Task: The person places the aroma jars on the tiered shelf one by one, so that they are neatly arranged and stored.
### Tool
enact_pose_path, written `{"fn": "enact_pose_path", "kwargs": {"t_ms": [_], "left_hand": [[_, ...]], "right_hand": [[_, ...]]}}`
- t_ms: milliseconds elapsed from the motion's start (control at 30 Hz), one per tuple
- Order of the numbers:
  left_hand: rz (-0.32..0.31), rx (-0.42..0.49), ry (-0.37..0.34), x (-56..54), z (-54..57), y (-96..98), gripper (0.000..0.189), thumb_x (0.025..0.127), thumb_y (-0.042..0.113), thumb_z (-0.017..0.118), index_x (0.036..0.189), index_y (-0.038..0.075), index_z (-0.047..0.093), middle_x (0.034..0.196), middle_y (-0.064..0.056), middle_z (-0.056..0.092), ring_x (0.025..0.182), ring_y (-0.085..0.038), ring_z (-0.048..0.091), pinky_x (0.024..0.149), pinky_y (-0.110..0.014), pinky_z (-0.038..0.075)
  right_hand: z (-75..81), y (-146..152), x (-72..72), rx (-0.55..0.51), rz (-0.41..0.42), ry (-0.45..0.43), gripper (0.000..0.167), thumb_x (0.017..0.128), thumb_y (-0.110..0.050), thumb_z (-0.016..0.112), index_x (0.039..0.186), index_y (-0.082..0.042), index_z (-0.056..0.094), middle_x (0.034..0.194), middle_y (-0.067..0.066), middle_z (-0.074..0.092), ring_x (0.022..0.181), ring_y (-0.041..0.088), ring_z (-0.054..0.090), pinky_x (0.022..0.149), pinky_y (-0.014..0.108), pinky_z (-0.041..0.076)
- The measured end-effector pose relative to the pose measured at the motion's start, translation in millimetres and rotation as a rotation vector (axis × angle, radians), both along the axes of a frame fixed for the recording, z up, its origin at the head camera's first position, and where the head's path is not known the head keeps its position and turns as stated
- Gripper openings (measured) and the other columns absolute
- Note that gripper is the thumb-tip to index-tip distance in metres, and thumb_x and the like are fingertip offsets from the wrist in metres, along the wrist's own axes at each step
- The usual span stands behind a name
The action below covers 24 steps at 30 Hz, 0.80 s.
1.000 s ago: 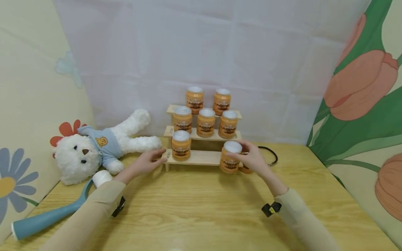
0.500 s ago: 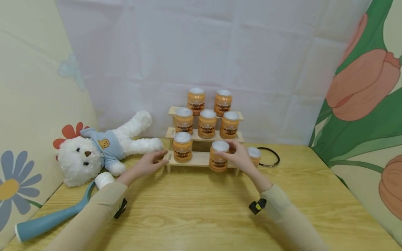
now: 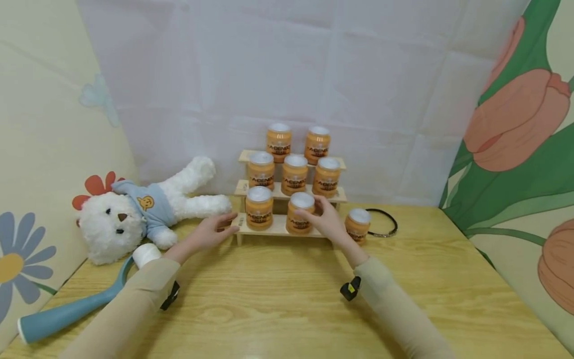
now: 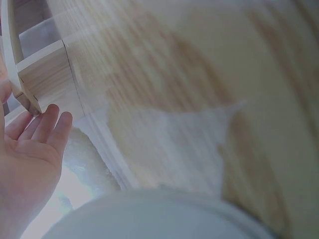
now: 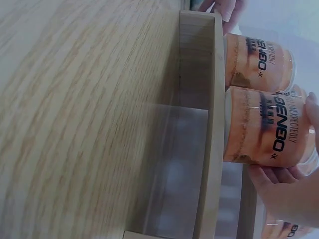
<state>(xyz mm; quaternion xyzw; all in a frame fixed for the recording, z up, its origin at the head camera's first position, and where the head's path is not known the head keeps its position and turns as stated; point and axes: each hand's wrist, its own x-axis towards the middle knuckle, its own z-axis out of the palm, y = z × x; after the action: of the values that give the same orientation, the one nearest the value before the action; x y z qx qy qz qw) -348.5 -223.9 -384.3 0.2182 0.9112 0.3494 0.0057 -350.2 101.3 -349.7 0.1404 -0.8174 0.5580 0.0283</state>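
My right hand [image 3: 329, 219] grips an orange can [image 3: 299, 214] with a white lid, thumb in front and fingers behind. In the right wrist view this can [image 5: 264, 127] stands upright at the lowest step of a three-step wooden rack [image 3: 278, 225], its base at the board. Left of it on that step stands another orange can [image 3: 259, 209]. My left hand [image 3: 204, 237] holds the rack's left end; in the left wrist view its fingertips [image 4: 50, 112] touch the corner. Three like cans fill the middle step, with one can [image 3: 294, 175] at its centre. Two more stand on top.
One orange can [image 3: 358, 227] stands on the table right of the rack, beside a black cord loop [image 3: 383, 222]. At left lie a white plush bear [image 3: 148, 209] in a blue shirt and a blue-handled lint roller [image 3: 76, 309]. A white cloth [image 3: 287, 65] hangs behind.
My right hand has carried its can leftward from the right end of the lowest step to nearer its middle. The can on the table has come into fuller view. My left hand stays put.
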Motion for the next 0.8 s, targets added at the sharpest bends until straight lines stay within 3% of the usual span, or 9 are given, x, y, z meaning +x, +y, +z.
{"fn": "enact_pose_path", "kwargs": {"t_ms": [167, 433, 800], "left_hand": [[0.006, -0.001, -0.005, 1.3, 1.9, 1.3, 0.061, 0.098, 0.034, 0.050, 0.144, -0.003, 0.034, 0.146, -0.025, 0.035, 0.126, -0.043, 0.044, 0.102, -0.051, 0.042], [0.002, -0.011, 0.014, 1.6, 2.3, 2.4, 0.061, 0.098, 0.035, 0.050, 0.142, -0.004, 0.036, 0.144, -0.027, 0.036, 0.125, -0.043, 0.045, 0.100, -0.051, 0.044], [0.007, -0.008, -0.006, 0.4, 2.3, 2.1, 0.062, 0.098, 0.036, 0.050, 0.143, -0.003, 0.034, 0.145, -0.026, 0.036, 0.126, -0.043, 0.045, 0.100, -0.052, 0.044]], "right_hand": [[-2.1, -5.7, -5.2, 0.006, 0.000, 0.040, 0.071, 0.078, -0.050, 0.071, 0.135, -0.018, 0.044, 0.126, 0.002, 0.052, 0.115, 0.018, 0.052, 0.098, 0.036, 0.047], [-0.2, -9.1, -10.2, 0.013, -0.007, 0.071, 0.063, 0.080, -0.043, 0.073, 0.130, -0.014, 0.049, 0.123, 0.005, 0.052, 0.110, 0.019, 0.054, 0.096, 0.037, 0.048], [0.9, -11.0, -12.6, 0.046, -0.008, 0.083, 0.057, 0.079, -0.045, 0.073, 0.122, -0.014, 0.052, 0.113, 0.004, 0.055, 0.095, 0.017, 0.054, 0.077, 0.031, 0.049]]}}
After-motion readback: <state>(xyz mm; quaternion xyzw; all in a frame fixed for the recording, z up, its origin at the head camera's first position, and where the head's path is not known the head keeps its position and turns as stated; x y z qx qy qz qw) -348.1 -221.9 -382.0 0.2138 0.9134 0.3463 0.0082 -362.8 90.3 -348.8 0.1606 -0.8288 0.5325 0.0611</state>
